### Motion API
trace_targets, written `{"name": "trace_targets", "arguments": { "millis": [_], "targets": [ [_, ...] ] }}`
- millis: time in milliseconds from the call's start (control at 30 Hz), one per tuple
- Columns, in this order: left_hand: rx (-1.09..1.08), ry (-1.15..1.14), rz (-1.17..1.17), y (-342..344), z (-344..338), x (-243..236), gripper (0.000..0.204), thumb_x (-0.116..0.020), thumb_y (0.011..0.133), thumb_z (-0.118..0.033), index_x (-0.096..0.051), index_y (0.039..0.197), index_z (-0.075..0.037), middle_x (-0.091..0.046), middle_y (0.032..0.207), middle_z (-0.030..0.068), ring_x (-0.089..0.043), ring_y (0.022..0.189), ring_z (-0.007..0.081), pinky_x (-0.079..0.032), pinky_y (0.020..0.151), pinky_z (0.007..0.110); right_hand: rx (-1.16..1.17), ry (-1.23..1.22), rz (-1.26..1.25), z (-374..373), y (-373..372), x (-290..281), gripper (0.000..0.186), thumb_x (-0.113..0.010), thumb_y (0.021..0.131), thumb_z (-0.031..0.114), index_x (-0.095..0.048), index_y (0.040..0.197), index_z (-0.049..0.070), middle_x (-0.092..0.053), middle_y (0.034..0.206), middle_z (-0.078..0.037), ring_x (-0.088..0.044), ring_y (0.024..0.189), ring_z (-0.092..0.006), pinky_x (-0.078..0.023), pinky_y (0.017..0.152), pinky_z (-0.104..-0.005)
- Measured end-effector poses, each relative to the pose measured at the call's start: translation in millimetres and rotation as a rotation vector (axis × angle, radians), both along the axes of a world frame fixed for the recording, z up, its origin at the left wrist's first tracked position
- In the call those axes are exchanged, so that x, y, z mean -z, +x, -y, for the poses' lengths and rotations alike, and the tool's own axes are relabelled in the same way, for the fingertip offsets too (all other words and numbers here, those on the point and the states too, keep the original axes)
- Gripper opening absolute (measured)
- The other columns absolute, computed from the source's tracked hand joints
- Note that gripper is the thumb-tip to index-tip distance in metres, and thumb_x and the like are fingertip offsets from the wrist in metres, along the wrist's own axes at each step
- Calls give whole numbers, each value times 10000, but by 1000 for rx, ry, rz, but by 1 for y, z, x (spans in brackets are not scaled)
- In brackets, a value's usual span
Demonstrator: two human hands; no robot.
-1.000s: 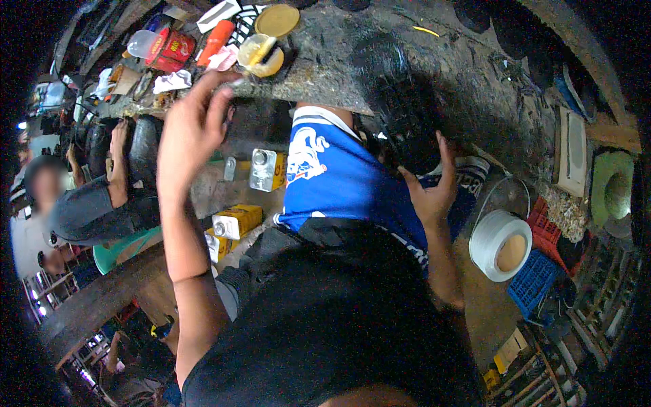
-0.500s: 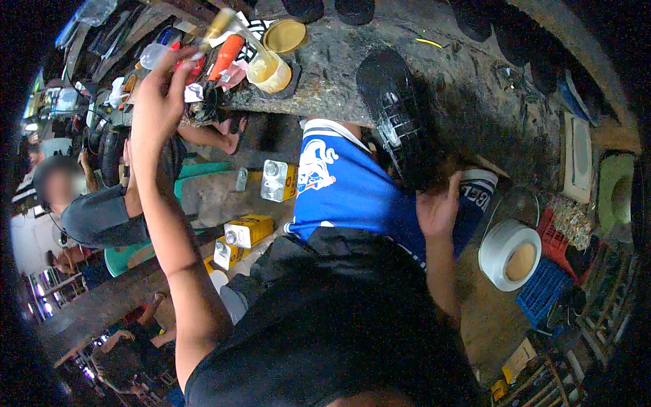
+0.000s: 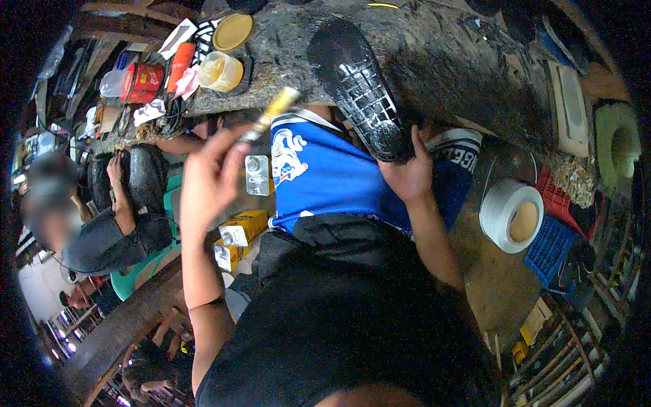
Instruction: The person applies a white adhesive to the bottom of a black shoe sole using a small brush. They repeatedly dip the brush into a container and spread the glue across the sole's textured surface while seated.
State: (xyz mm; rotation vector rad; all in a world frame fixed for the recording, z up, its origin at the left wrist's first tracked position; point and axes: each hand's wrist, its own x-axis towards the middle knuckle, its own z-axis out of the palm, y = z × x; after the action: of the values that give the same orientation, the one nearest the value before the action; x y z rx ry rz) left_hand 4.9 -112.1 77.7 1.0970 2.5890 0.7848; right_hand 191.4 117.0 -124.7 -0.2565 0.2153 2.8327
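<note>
Since the earlier frame our left hand (image 3: 207, 180) lowered, pinching a yellow tube (image 3: 271, 112); our right hand (image 3: 407, 173) steadied the black shoe (image 3: 356, 85), sole up.

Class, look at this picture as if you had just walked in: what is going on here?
A person sits at a rough workbench. Their right hand steadies a black shoe, sole up, against the bench edge. Their left hand is raised and pinches a small yellowish tube. A plastic cup and a red can stand on the bench, with a roll of white tape to the right.
</note>
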Motion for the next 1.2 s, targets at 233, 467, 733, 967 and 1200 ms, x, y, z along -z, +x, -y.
{"name": "trace_targets", "arguments": {
  "millis": [233, 467, 733, 967, 1200],
  "targets": [
    [216, -145, 109, 43, -50, 41, 203, -666, 950, -262, -740, 1129, -198, -669, 683, 156, -675, 601, 356, -542, 577, 446, -29, 107, 220, -5, 8, 0, 413, -522, 1054, 284, -541, 1399, 58, -589, 1422, -98, -516, 1334, -253, -312, 1207, -403],
    [-6, -174, -142, 14, -50, 62, 174, -635, 974, -255, -731, 1065, -142, -651, 648, 158, -670, 594, 360, -513, 541, 461, 33, 459, 409, 0, 12, -2, 454, -534, 1043, 324, -550, 1392, 34, -576, 1432, -122, -519, 1340, -266, -345, 1183, -442],
    [211, -92, 33, 54, -34, 76, 210, -682, 928, -115, -738, 1127, -78, -686, 763, 169, -698, 652, 315, -524, 582, 370, -40, -28, 0, -7, 19, 16, 410, -538, 1039, 313, -572, 1362, 62, -602, 1399, -109, -540, 1311, -254, -355, 1178, -436],
    [-60, 167, 28, 18, -36, 95, 245, -655, 959, -161, -733, 1189, -138, -684, 713, 152, -662, 550, 217, -504, 554, 324, 14, 27, 161, -5, 17, 9, 395, -556, 1028, 296, -584, 1356, 76, -613, 1390, -90, -566, 1281, -254, -382, 1160, -431],
    [33, 103, -45, 18, -48, 109, 230, -652, 963, -231, -739, 1168, -174, -618, 612, 138, -630, 486, 273, -473, 493, 394, 8, -57, -9, -5, 14, 1, 389, -525, 1047, 279, -602, 1347, 44, -619, 1385, -111, -561, 1298, -259, -358, 1178, -451]
  ]
}}
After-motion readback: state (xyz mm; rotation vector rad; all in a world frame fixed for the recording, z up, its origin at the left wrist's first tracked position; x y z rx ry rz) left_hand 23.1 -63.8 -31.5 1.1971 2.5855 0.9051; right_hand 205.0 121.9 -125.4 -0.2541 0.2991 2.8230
